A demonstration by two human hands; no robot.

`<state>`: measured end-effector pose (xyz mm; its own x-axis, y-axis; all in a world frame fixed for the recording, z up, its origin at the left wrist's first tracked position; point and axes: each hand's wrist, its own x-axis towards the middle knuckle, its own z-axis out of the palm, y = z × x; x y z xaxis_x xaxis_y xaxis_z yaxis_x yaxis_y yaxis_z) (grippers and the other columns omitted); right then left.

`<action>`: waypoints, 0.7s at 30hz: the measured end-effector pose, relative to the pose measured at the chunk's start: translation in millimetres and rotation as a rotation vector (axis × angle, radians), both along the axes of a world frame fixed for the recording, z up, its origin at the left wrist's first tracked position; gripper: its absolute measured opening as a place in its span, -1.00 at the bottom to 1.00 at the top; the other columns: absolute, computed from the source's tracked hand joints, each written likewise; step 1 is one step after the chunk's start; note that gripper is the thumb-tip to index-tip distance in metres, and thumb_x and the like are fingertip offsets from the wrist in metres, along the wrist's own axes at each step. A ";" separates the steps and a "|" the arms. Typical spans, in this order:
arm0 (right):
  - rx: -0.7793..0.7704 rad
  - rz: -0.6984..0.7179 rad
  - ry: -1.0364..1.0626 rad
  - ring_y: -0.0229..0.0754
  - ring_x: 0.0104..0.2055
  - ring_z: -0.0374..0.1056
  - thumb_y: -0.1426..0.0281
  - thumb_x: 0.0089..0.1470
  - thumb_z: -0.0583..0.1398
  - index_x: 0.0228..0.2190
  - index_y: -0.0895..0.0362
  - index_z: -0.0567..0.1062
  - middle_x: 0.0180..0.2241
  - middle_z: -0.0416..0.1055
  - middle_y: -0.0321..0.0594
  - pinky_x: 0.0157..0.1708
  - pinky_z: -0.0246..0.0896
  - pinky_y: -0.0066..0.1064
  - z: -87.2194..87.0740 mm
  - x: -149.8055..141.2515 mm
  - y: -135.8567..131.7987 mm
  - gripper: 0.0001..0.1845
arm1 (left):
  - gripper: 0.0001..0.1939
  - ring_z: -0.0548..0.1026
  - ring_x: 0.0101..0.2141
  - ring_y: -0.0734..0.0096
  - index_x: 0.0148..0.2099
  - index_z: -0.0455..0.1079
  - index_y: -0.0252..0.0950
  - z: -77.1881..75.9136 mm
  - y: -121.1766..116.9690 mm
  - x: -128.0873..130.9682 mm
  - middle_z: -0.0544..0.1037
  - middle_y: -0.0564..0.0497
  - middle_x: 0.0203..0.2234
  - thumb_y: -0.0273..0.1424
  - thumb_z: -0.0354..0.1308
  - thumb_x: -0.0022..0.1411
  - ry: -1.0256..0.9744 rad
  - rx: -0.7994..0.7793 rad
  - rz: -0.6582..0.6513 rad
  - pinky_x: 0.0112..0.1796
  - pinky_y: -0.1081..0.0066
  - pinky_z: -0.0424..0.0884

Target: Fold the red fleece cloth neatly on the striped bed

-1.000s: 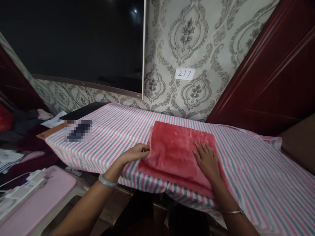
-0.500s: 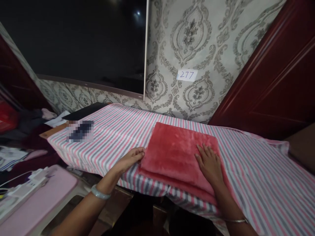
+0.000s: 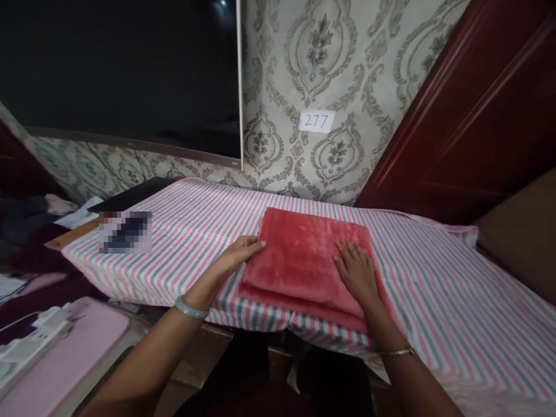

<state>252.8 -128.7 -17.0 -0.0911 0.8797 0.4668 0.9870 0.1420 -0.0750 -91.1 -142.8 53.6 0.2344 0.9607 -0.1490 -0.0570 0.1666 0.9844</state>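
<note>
A folded red plush cloth (image 3: 299, 255) lies on a table covered with a pink, grey and white striped cloth (image 3: 200, 220). At its left edge is my left hand (image 3: 238, 255), with the thumb over the top and the other fingers along the side, partly hidden; it grips that edge. My right hand (image 3: 357, 271) rests flat on the right part of the plush cloth, fingers spread. The lower layer of the fold shows along the near edge.
A large dark television screen (image 3: 121, 75) hangs at the back left. Against patterned wallpaper sits a paper label (image 3: 317, 121) reading 277. At the lower left, a white power strip (image 3: 39, 341) lies on a pink surface (image 3: 87, 359). A blurred-out object (image 3: 125, 231) rests on the striped cloth.
My left hand's thumb has moved onto the top of the plush cloth's left edge. My right hand stays flat on the cloth. The whole view has shifted slightly.
</note>
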 end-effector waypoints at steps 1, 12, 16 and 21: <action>-0.004 -0.003 0.002 0.13 0.36 0.07 0.22 0.39 -0.09 0.25 0.09 0.37 0.33 0.23 -0.05 0.27 0.00 0.08 1.2 -0.8 -0.4 -0.45 | -0.69 0.53 -0.44 0.33 -0.25 0.54 -0.36 1.2 6.0 1.3 0.61 -0.07 -0.45 -0.20 0.39 0.10 -0.040 -0.022 -0.002 -0.44 0.45 0.34; -0.042 -0.034 0.003 0.10 0.38 0.05 0.26 0.39 -0.03 0.27 0.07 0.36 0.36 0.18 -0.06 0.30 -0.03 0.06 10.4 -6.6 -4.2 -0.48 | -0.51 0.67 -0.27 0.18 -0.01 0.52 -0.31 4.6 67.7 12.3 0.68 -0.08 -0.34 -0.59 0.35 -0.06 -0.212 -0.086 -0.005 -0.14 0.27 0.58; -0.047 -0.032 0.012 0.12 0.38 0.05 0.26 0.39 -0.02 0.28 0.07 0.35 0.36 0.17 -0.06 0.30 -0.03 0.08 11.6 -7.6 -4.7 -0.48 | -0.57 0.65 -0.36 0.17 -0.12 0.55 -0.34 2.1 75.0 21.2 0.67 -0.06 -0.44 -0.52 0.43 -0.13 -0.094 -0.069 0.091 -0.26 0.30 0.58; -0.053 -0.028 0.022 0.13 0.38 0.05 0.27 0.38 0.00 0.28 0.08 0.35 0.36 0.16 -0.06 0.30 -0.03 0.09 12.5 -7.9 -3.8 -0.49 | -0.69 0.57 -0.48 0.37 -0.21 0.50 -0.29 -9.8 76.7 18.2 0.60 0.08 -0.54 -0.54 0.34 -0.10 -0.033 0.037 0.295 -0.42 0.47 0.46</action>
<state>244.9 -132.5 -4.5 -0.0562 0.9051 0.4214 0.9886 0.1096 -0.1036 -72.9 -66.1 43.8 -0.0518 0.9926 -0.1094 -0.1299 0.1019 0.9863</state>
